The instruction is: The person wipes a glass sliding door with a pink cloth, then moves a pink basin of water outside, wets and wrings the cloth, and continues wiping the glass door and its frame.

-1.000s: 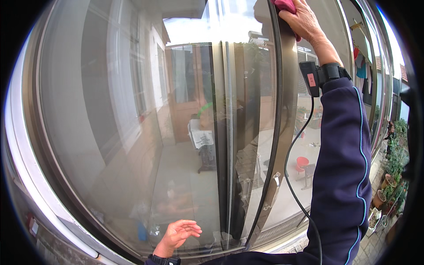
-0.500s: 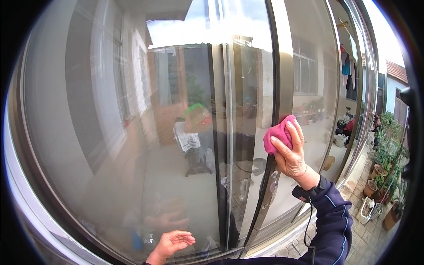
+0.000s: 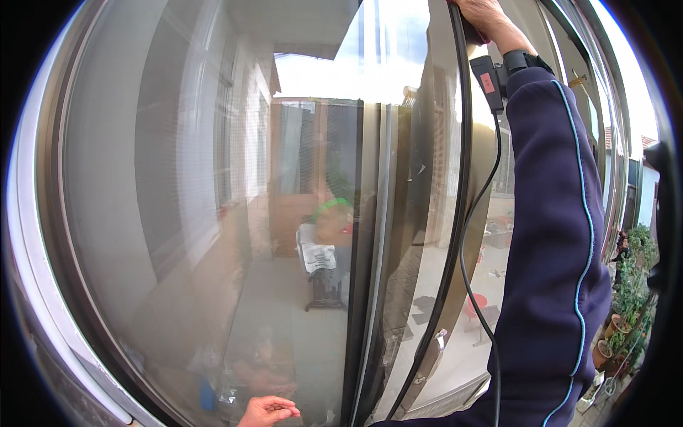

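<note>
My right hand [image 3: 485,16] is raised high against the metal frame [image 3: 466,142] of the sliding glass door. The top of the picture cuts off its fingers; a sliver of the pink cloth [image 3: 486,42] shows beneath the palm. Low down, my left hand [image 3: 270,411] is near the large glass pane [image 3: 192,313], empty, with its fingers loosely stretched out. Whether it touches the glass I cannot tell. A black box on a strap [image 3: 491,82] sits at my right wrist, and its cable [image 3: 466,242] hangs down along the sleeve.
A door handle [image 3: 440,343] is fixed low on the frame. Potted plants [image 3: 633,285] line the paving at the right. Behind or reflected in the glass are a stand with a white cloth [image 3: 318,256] and a red stool [image 3: 477,306]. The pane's curved outer frame [image 3: 60,192] rises at left.
My right hand has slid up the door frame with the pink cloth, from mid-height to the picture's top edge. My left hand has shifted slightly lower in the view. The whole view has tilted up a little.
</note>
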Demonstrator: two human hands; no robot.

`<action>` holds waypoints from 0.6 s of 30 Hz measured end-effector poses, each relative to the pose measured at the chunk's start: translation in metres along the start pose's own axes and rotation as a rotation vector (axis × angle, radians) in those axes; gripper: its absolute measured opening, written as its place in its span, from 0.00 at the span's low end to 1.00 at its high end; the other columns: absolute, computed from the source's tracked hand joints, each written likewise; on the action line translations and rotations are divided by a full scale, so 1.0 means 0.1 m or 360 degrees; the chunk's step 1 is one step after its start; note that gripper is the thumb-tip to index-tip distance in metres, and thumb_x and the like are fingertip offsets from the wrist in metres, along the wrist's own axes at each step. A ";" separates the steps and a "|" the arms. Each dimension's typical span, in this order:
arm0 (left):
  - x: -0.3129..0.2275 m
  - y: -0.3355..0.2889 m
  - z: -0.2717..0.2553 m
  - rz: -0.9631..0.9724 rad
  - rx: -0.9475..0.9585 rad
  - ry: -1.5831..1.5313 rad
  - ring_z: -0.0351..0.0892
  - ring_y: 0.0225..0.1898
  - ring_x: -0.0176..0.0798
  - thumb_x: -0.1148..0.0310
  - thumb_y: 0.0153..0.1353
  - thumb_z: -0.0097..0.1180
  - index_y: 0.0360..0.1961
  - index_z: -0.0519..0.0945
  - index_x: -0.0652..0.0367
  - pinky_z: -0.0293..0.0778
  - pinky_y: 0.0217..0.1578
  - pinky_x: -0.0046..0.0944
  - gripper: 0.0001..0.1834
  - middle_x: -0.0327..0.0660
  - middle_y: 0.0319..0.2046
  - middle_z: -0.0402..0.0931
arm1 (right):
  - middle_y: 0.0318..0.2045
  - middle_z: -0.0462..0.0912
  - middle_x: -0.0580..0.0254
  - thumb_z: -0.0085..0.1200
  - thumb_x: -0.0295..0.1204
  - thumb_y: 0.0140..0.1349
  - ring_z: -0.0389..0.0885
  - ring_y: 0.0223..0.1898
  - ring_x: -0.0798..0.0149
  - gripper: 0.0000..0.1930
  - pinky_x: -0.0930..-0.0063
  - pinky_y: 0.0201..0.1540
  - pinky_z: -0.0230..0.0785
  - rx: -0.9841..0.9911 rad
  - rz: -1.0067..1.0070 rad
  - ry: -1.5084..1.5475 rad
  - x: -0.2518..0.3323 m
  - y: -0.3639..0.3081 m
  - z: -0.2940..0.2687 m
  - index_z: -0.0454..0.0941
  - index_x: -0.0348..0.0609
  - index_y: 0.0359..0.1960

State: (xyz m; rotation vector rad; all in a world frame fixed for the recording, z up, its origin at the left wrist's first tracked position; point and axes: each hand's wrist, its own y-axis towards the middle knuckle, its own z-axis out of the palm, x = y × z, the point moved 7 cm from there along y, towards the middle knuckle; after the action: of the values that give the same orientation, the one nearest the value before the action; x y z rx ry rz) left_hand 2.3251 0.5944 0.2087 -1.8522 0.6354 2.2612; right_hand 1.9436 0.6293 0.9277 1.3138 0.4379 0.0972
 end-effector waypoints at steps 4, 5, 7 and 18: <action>0.06 -0.02 -0.03 -0.0055 -0.0139 0.0070 0.82 0.37 0.36 0.73 0.60 0.60 0.43 0.79 0.63 0.78 0.39 0.35 0.11 0.44 0.34 0.83 | 0.52 0.74 0.44 0.51 0.35 0.58 0.71 0.55 0.43 0.21 0.57 0.59 0.64 -0.0086 -0.0364 -0.0065 0.09 -0.39 0.01 0.75 0.52 0.55; 0.08 -0.01 -0.04 -0.0068 -0.0174 0.0074 0.82 0.36 0.36 0.73 0.60 0.60 0.43 0.79 0.63 0.78 0.39 0.35 0.11 0.44 0.34 0.83 | 0.58 0.69 0.48 0.49 0.35 0.62 0.68 0.58 0.44 0.20 0.56 0.61 0.62 -0.0144 -0.0389 -0.0158 0.14 -0.65 -0.04 0.74 0.55 0.57; 0.13 -0.02 -0.05 -0.0118 -0.0195 0.0069 0.82 0.36 0.35 0.73 0.60 0.60 0.42 0.79 0.63 0.78 0.39 0.35 0.10 0.43 0.33 0.83 | 0.60 0.66 0.51 0.51 0.33 0.61 0.65 0.60 0.44 0.19 0.57 0.63 0.59 -0.0201 -0.0354 -0.0103 0.29 -1.36 -0.20 0.75 0.57 0.55; 0.07 0.05 -0.01 0.0021 -0.0178 0.0149 0.83 0.34 0.37 0.73 0.59 0.60 0.40 0.79 0.65 0.79 0.39 0.37 0.09 0.45 0.32 0.83 | 0.61 0.64 0.46 0.63 0.23 0.50 0.59 0.65 0.42 0.23 0.49 0.65 0.55 0.0440 -0.0568 0.0120 0.79 -2.95 -0.64 0.78 0.51 0.51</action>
State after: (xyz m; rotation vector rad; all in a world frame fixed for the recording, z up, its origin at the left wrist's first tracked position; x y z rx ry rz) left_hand 2.3224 0.5889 0.2033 -2.0210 0.5467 2.2733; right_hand 1.9411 0.6349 0.6157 1.4845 0.7640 -0.2200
